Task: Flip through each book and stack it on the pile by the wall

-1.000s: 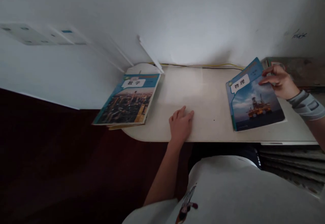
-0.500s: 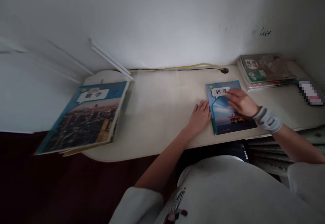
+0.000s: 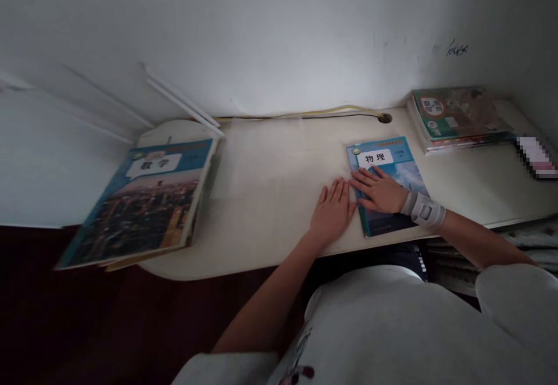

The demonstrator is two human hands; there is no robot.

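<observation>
A blue textbook (image 3: pixel 397 155) with an oil rig on its cover lies flat on the pale desk (image 3: pixel 270 181), right of centre. My right hand (image 3: pixel 378 189) rests flat on its cover, fingers stretched out toward the left edge; a grey band wraps that wrist. My left hand (image 3: pixel 332 210) lies flat on the desk with its fingers spread, touching the book's left edge.
A second blue textbook (image 3: pixel 143 199) with a city photo tops a small pile overhanging the desk's left end. A stack of books (image 3: pixel 457 117) sits at the back right. A yellow and black cable (image 3: pixel 331 111) runs along the wall to a hole in the desk.
My right hand set the blue textbook down flat on the desk and slid left across its cover. My left hand moved right to the book's edge. The view swung right.
</observation>
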